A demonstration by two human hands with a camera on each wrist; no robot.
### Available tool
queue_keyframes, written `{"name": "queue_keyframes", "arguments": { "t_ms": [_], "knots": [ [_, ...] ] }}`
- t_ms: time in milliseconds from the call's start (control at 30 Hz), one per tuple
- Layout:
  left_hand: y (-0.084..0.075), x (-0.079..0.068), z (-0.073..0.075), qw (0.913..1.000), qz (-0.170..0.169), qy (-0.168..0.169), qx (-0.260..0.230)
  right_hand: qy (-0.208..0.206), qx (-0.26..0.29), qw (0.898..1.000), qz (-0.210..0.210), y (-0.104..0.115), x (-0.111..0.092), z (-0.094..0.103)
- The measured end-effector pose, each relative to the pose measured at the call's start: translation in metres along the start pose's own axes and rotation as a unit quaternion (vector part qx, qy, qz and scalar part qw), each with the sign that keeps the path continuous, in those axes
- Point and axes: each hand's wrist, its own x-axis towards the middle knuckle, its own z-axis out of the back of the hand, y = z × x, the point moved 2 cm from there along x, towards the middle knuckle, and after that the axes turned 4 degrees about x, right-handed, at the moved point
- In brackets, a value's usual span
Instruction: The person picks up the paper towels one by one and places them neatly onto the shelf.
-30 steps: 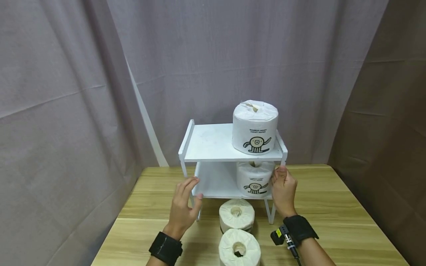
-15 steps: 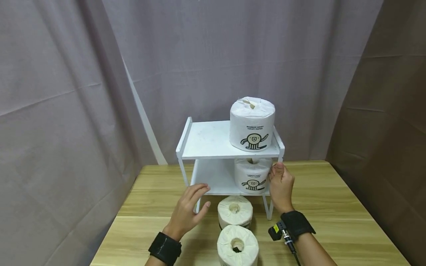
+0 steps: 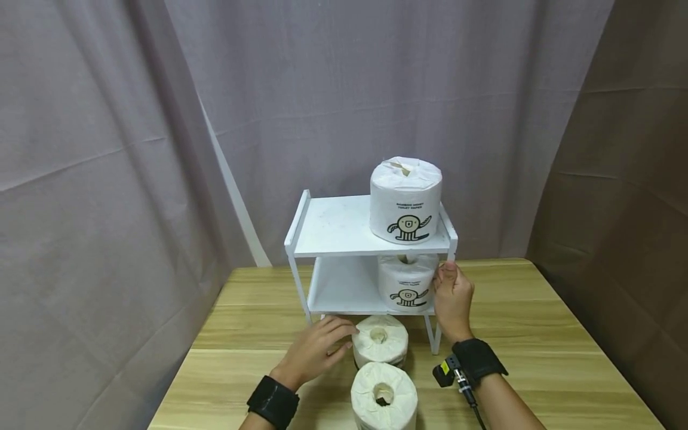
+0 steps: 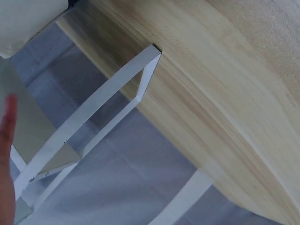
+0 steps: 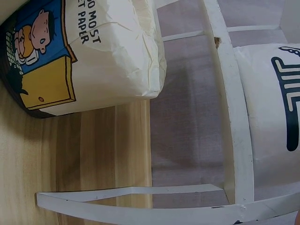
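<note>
At the front of the table, two cream-wrapped toilet paper rolls stand one before the other: the farther roll (image 3: 380, 345) and the nearer roll (image 3: 384, 394). My left hand (image 3: 317, 349), its fingers loosely bent, is at the left side of the farther roll; whether it touches cannot be seen. My right hand (image 3: 453, 301) grips the right leg of a white two-tier rack (image 3: 338, 224). One white-wrapped roll (image 3: 405, 200) stands on the rack's top tier, at the right. Another white roll (image 3: 407, 285) sits below it on the lower tier, beside my right fingers.
The rack stands on a wooden table (image 3: 516, 322). Grey curtains (image 3: 322, 89) hang behind and to the left, and a brown curtain (image 3: 629, 209) hangs on the right. Rack legs (image 4: 112, 84) cross the left wrist view.
My left hand has moved right and down, from beside the rack's left leg to the farther cream roll. My right hand stays at the rack's right leg. The head view has shifted slightly.
</note>
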Motion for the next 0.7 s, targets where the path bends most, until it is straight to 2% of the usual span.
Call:
{"name": "queue_keyframes", "arguments": {
  "t_ms": [100, 367, 467, 700],
  "knots": [
    [-0.003, 0.002, -0.004, 0.9987, 0.001, 0.050, -0.003, -0.002, -0.002, 1.000, -0.002, -0.001, 0.000, 0.000],
    [-0.011, 0.012, -0.012, 0.9915, -0.014, 0.129, -0.009, -0.007, -0.018, 1.000, -0.004, -0.001, 0.000, 0.002],
    [-0.012, 0.014, -0.017, 0.9889, -0.018, 0.147, -0.005, -0.011, -0.016, 1.000, -0.004, -0.002, -0.001, 0.003],
    [-0.016, 0.018, -0.019, 0.9855, -0.054, 0.155, 0.045, -0.005, -0.007, 1.000, -0.008, 0.000, 0.000, 0.002]
  ]
}}
